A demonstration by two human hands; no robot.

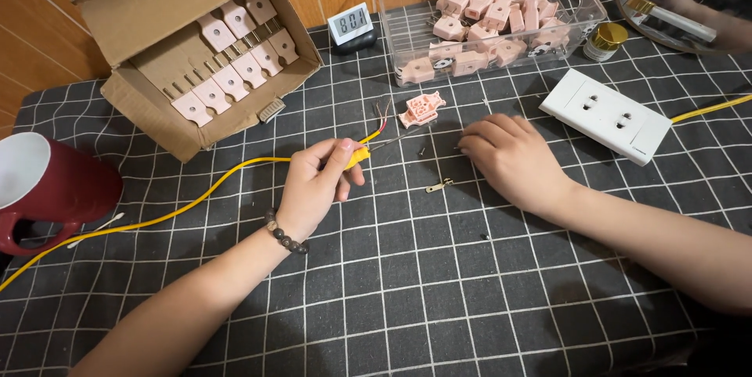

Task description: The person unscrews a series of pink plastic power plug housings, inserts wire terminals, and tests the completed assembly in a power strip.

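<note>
dark checked tablecloth (439,283) under cardboard box (157,1), red mug (55,189), white socket strip (607,115), clear bin (583,13)

A matt dark cloth (439,283) with a white grid covers the bench. Left of the pink plastic plug part (421,108), the left hand (313,185) pinches a smooth yellow cable (188,201), rubbery-looking, with bare wire ends. Behind the part stands a clear glossy plastic box (583,1); far left, a rough cardboard carton (149,103) and a glossy maroon mug (55,189) (white inside). The small clip (439,185) below the part is metal.
</note>
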